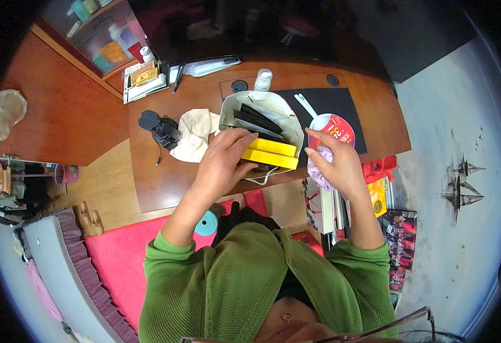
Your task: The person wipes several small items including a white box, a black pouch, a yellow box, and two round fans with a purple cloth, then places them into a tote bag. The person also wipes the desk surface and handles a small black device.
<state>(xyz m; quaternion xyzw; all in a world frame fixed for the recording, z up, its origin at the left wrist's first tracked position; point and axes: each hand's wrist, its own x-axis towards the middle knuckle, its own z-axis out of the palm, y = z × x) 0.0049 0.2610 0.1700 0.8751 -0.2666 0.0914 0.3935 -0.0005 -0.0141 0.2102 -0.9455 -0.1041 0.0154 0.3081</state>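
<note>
A white-lined paper bag point(296, 122) stands open near the desk's front edge, with a cord handle point(271, 175) hanging at its near side. Two yellow boxes point(272, 155) lie side by side in its mouth, and several flat black items point(259, 118) stand behind them. My left hand point(226, 156) grips the left ends of the boxes, fingers above and thumb below. Just right of the bag's rim is my right hand point(338, 160), thumb and forefinger apart with nothing between them. A lilac scrunchie point(321, 171) shows beneath that hand; whether it touches the palm is hidden.
A red round hand fan point(338, 128) with a white handle lies on a black mat point(353, 111). Behind the bag stands a clear pump bottle point(263, 80). A cream cloth point(193, 133) and a black cabled device point(160, 128) lie left. Books point(329, 210) stand below the desk's right side.
</note>
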